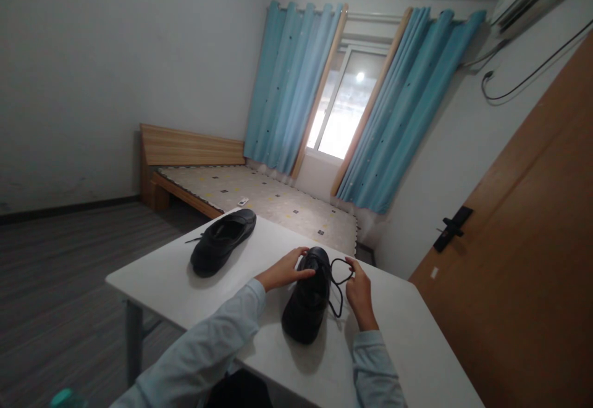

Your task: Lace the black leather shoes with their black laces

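Two black lace-up shoes lie on a white table [407, 334]. The near shoe [308, 300] sits between my hands, toe toward me. My left hand [285, 270] rests on its top by the eyelets, fingers pinching there. My right hand [359, 291] is on the shoe's right side and pinches a loop of its black lace [340, 272], which trails down beside the shoe. The far shoe [222, 241] lies untouched to the left, a lace end sticking out at its left.
A wooden bed [259, 195] with a patterned mattress stands beyond the table under a window with blue curtains [393, 112]. A brown wooden door [523, 260] with a black handle is at the right. Grey floor stretches to the left.
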`<state>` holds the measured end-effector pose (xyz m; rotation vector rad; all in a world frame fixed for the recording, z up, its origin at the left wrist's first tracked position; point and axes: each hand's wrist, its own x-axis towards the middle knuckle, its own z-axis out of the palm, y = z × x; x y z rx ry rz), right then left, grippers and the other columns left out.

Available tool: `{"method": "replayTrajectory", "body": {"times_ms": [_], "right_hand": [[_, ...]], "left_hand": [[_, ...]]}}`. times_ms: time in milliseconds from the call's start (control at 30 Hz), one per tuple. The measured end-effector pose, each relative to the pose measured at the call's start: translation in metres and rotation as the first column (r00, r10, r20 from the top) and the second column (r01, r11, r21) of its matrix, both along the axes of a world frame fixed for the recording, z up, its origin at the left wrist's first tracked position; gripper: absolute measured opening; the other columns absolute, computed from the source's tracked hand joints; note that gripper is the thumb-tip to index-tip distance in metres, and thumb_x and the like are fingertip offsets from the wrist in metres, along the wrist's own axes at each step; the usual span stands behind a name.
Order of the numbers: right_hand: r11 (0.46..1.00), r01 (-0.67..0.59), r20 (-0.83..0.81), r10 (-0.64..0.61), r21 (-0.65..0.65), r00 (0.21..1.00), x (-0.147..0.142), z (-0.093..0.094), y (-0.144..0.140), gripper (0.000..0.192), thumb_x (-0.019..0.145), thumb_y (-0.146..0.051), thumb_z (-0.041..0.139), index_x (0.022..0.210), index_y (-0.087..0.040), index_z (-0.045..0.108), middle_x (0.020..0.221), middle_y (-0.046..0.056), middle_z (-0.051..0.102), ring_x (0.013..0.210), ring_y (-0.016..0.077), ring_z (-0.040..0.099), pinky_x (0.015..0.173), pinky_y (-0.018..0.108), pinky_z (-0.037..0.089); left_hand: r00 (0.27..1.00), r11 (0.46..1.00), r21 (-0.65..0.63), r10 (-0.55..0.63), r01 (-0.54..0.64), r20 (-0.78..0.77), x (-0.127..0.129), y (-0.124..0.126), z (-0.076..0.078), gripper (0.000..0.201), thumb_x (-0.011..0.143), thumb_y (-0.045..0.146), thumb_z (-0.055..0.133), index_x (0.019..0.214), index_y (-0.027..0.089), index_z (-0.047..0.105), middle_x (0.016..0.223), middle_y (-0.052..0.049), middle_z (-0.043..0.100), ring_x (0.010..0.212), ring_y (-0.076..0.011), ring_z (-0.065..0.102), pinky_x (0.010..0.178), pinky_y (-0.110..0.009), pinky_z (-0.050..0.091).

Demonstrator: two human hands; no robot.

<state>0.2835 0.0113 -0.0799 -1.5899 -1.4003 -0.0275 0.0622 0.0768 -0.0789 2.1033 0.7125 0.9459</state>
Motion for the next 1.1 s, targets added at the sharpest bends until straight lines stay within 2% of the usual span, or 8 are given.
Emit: {"method": "replayTrajectory", "body": {"times_ms": [100,233,400,500,600,833,933,1100], "right_hand": [[1.0,0.004,0.043,-0.005,0.024,0.999,-0.002,0.001,-0.001,0.062,0.052,-0.006,0.033,0.106,-0.014,0.063,0.107,0.011,0.066,0.105,0.024,0.057,0.095,0.039,0.041],[0.985,0.14,0.025,-0.143,0.105,0.989,0.002,0.006,-0.005,0.065,0.052,-0.007,0.034,0.111,-0.014,0.061,0.108,0.011,0.064,0.104,0.0265,0.055,0.093,0.042,0.04],[0.979,0.175,-0.029,-0.173,0.102,0.984,0.005,0.013,-0.008,0.051,0.062,-0.014,0.037,0.107,-0.015,0.062,0.104,0.012,0.064,0.102,0.0275,0.055,0.092,0.042,0.039],[0.991,0.105,-0.043,-0.102,0.083,0.994,-0.003,0.018,-0.01,0.04,0.075,-0.029,0.042,0.107,-0.013,0.061,0.106,0.014,0.063,0.103,0.0285,0.054,0.092,0.044,0.039],[0.997,-0.047,-0.002,0.047,0.064,0.999,-0.015,0.019,-0.011,0.042,0.078,-0.04,0.049,0.111,-0.015,0.059,0.112,0.014,0.061,0.107,0.027,0.052,0.095,0.043,0.038],[0.947,-0.321,0.163,0.317,-0.004,0.934,-0.029,0.015,-0.013,0.05,0.078,-0.04,0.058,0.124,-0.02,0.049,0.126,0.01,0.053,0.12,0.0239,0.046,0.103,0.042,0.033],[0.931,-0.365,0.202,0.362,-0.024,0.91,-0.03,0.017,-0.015,0.041,0.081,-0.037,0.054,0.12,-0.024,0.053,0.129,0.009,0.05,0.122,0.0236,0.044,0.104,0.042,0.033],[0.937,-0.343,0.242,0.348,-0.066,0.906,-0.03,0.018,-0.016,0.032,0.083,-0.038,0.053,0.111,-0.026,0.062,0.128,0.008,0.051,0.12,0.0245,0.045,0.102,0.043,0.034]], "left_hand": [[1.0,1.0,0.025,0.006,-0.006,0.009,0.0,0.0,0.0,0.062,0.072,0.045,0.064,0.124,0.016,0.045,0.126,-0.014,0.051,0.118,-0.0257,0.047,0.101,-0.04,0.036],[0.998,0.997,0.068,0.042,-0.045,0.044,0.001,0.001,0.0,0.053,0.075,0.048,0.061,0.116,0.017,0.049,0.117,-0.011,0.056,0.11,-0.0235,0.052,0.097,-0.038,0.04],[0.985,0.977,0.133,0.154,-0.164,0.079,0.0,0.006,-0.002,0.028,0.085,0.041,0.049,0.098,0.017,0.055,0.1,-0.007,0.06,0.097,-0.02,0.056,0.09,-0.035,0.043],[0.984,0.967,0.183,0.169,-0.177,0.062,-0.001,0.006,-0.001,0.021,0.086,0.036,0.047,0.091,0.018,0.058,0.096,-0.006,0.062,0.095,-0.0198,0.056,0.09,-0.034,0.043],[0.983,0.959,0.214,0.177,-0.184,0.049,-0.001,0.005,0.0,0.018,0.086,0.032,0.048,0.089,0.018,0.059,0.094,-0.006,0.062,0.094,-0.02,0.056,0.089,-0.034,0.042],[0.984,0.96,0.219,0.163,-0.175,0.071,-0.001,0.004,-0.002,0.015,0.084,0.028,0.051,0.089,0.018,0.061,0.093,-0.005,0.063,0.094,-0.0202,0.057,0.089,-0.034,0.042],[0.985,0.964,0.211,0.148,-0.163,0.086,0.0,0.005,-0.002,0.015,0.083,0.028,0.052,0.09,0.018,0.061,0.094,-0.005,0.063,0.094,-0.0197,0.057,0.089,-0.034,0.043],[0.986,0.977,0.153,0.134,-0.148,0.099,0.003,0.004,-0.003,0.014,0.083,0.026,0.052,0.091,0.018,0.06,0.095,-0.004,0.064,0.093,-0.0179,0.057,0.087,-0.033,0.044]]}}
